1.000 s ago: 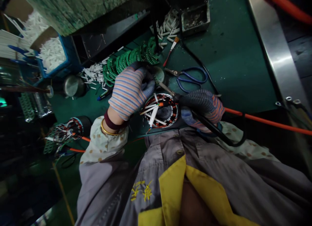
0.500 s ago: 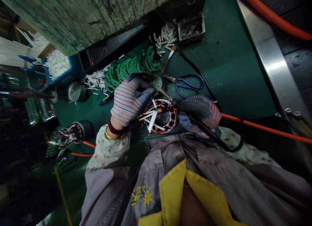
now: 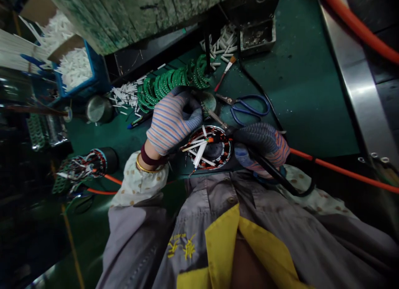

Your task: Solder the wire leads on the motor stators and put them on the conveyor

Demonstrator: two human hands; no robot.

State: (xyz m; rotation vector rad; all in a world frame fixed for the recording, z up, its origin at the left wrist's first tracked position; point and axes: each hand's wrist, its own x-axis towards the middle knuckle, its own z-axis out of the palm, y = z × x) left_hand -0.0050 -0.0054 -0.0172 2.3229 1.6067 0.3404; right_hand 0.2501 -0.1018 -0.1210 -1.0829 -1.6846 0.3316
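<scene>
My right hand (image 3: 262, 147), in a striped glove with dark fingers, is wrapped round a soldering iron (image 3: 222, 123). The iron's metal tip points up and left, to the edge of a small round tin (image 3: 208, 102). My left hand (image 3: 174, 118), gloved alike, is closed with thumb and fingers together beside that tin; whatever lies between the fingertips is hidden. Below both hands sits a motor stator (image 3: 229, 149), a round coil with black and orange-red windings. White sleeves (image 3: 199, 155) and loose wire ends lie across its top.
Blue-handled scissors (image 3: 252, 110) and a red-handled brush (image 3: 222, 75) lie beyond my right hand. Green dotted strips (image 3: 165, 87) and white tubes (image 3: 124, 95) are behind my left. A second stator (image 3: 107, 162) stands at left. An orange cable (image 3: 343, 168) runs off right.
The view has shifted a little, so the bench things appear farther right. My left fingers have curled in closer beside the tin. My right hand keeps its grip on the soldering iron.
</scene>
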